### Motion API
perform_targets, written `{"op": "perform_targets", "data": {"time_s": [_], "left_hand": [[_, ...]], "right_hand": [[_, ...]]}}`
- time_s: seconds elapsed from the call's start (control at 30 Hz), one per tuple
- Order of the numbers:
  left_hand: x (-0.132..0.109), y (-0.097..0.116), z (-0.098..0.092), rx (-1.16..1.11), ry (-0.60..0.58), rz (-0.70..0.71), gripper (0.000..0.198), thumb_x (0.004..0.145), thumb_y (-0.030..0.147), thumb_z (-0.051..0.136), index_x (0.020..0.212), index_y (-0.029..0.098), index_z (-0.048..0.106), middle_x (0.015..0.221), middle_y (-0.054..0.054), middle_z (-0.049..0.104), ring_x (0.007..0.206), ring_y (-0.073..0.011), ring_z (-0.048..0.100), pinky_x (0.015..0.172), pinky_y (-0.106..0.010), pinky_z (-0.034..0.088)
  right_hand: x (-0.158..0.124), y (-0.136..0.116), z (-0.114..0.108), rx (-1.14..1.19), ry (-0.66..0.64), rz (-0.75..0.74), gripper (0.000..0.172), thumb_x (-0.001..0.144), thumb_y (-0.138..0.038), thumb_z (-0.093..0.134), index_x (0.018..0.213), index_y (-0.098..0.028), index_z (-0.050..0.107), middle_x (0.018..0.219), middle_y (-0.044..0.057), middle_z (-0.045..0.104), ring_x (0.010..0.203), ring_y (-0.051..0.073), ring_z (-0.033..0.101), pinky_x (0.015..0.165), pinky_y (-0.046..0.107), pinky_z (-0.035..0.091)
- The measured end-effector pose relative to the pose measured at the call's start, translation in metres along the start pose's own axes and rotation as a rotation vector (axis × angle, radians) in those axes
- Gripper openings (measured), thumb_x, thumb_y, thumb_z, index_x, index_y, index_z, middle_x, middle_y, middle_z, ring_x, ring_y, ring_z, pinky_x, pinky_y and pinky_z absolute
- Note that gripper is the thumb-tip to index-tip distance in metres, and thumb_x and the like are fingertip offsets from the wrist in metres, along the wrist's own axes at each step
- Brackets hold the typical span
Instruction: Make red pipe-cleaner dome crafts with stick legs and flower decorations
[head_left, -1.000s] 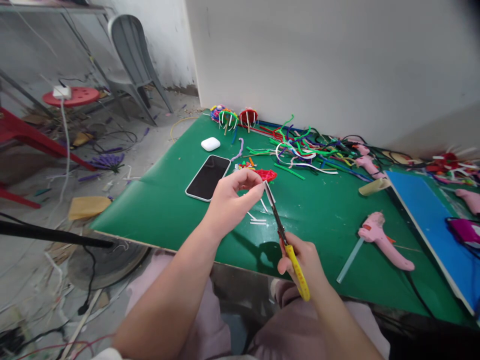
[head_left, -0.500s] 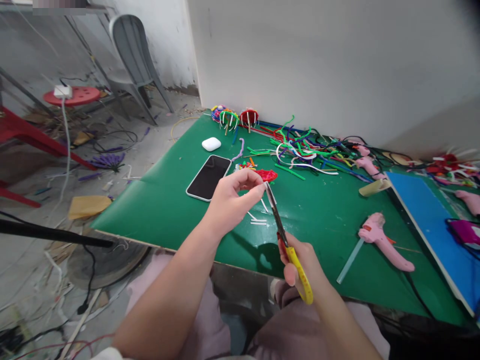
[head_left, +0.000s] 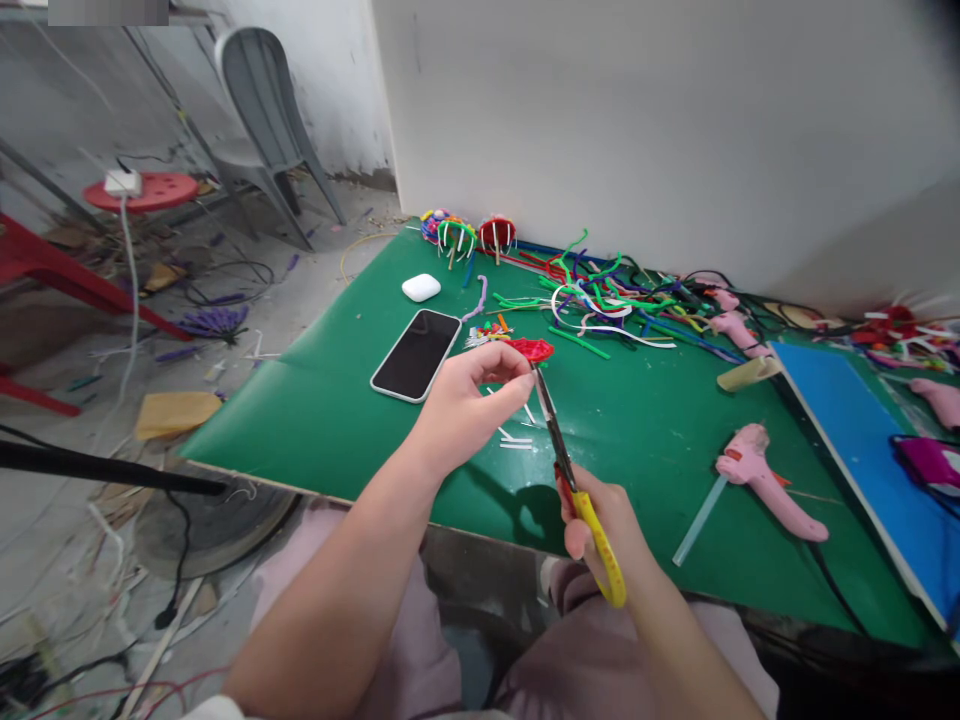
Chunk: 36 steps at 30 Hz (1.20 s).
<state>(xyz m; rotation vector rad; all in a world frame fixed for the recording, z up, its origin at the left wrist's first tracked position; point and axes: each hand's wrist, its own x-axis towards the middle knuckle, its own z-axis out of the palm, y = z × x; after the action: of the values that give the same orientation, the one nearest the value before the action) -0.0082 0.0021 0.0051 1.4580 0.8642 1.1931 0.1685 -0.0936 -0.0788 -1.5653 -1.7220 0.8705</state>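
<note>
My left hand [head_left: 472, 408] is closed in a pinch, thumb against forefinger, over the table's middle. A thin white strip is in that pinch, mostly hidden now by the fingertips and blades. My right hand [head_left: 611, 515] grips yellow-handled scissors [head_left: 600, 545], their blades pointing up and away to the left fingertips. The blades look nearly closed. Cut white strips [head_left: 516, 442] lie on the green tabletop [head_left: 315, 400] below the hands. Just behind the left fingers sits a red fuzzy piece [head_left: 532, 349], beside a small pile of white and coloured bits [head_left: 487, 332].
A phone [head_left: 417, 355] and a white earphone case [head_left: 421, 288] lie left. Pipe cleaners [head_left: 592, 300] spread along the back near round red and green pieces [head_left: 497, 235]. At right are a pink glue gun [head_left: 772, 485] and a blue board [head_left: 862, 460].
The white strip between the left fingertips and the blades shows less now, and the scissor blades appear closer together. Both hands stay in almost the same place.
</note>
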Motion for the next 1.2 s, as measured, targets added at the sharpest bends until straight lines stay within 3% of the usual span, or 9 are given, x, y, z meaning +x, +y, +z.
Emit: {"op": "perform_targets", "data": {"time_s": [0.83,0.97,1.1,1.2], "left_hand": [[0.0013,-0.0016,-0.0011,0.009,0.014,-0.031,0.008,0.073,0.021,0.060,0.068,0.015,0.057,0.067,0.003,0.054,0.065,-0.0066,0.049,0.065,-0.020,0.041],[0.0025,-0.0030,-0.0001,-0.101,0.049,-0.088,0.010,0.073,0.025,0.062,0.071,0.016,0.058,0.069,0.003,0.058,0.068,-0.0078,0.054,0.069,-0.020,0.044],[0.0006,-0.0043,0.0045,-0.292,0.078,-0.237,0.025,0.081,0.037,0.055,0.089,0.015,0.065,0.090,-0.006,0.068,0.086,-0.0158,0.063,0.080,-0.029,0.049],[-0.0022,-0.0058,0.0083,-0.387,0.047,-0.335,0.031,0.080,0.039,0.058,0.096,0.014,0.066,0.096,-0.009,0.070,0.088,-0.0183,0.065,0.083,-0.032,0.050]], "right_hand": [[0.0021,-0.0023,0.0006,-0.010,0.059,-0.022,0.073,0.051,-0.091,0.026,0.057,-0.019,0.040,0.046,-0.006,0.032,0.045,0.008,0.025,0.042,0.023,0.021],[0.0022,-0.0033,0.0006,-0.026,0.071,-0.019,0.073,0.053,-0.090,0.028,0.057,-0.019,0.041,0.046,-0.006,0.032,0.046,0.008,0.024,0.042,0.023,0.022],[0.0021,-0.0037,0.0005,-0.061,0.098,-0.002,0.070,0.056,-0.089,0.033,0.057,-0.019,0.041,0.047,-0.007,0.030,0.047,0.009,0.022,0.042,0.022,0.022],[0.0023,-0.0045,0.0003,-0.090,0.115,0.025,0.066,0.058,-0.086,0.040,0.057,-0.019,0.038,0.047,-0.008,0.028,0.049,0.009,0.020,0.043,0.022,0.021]]}}
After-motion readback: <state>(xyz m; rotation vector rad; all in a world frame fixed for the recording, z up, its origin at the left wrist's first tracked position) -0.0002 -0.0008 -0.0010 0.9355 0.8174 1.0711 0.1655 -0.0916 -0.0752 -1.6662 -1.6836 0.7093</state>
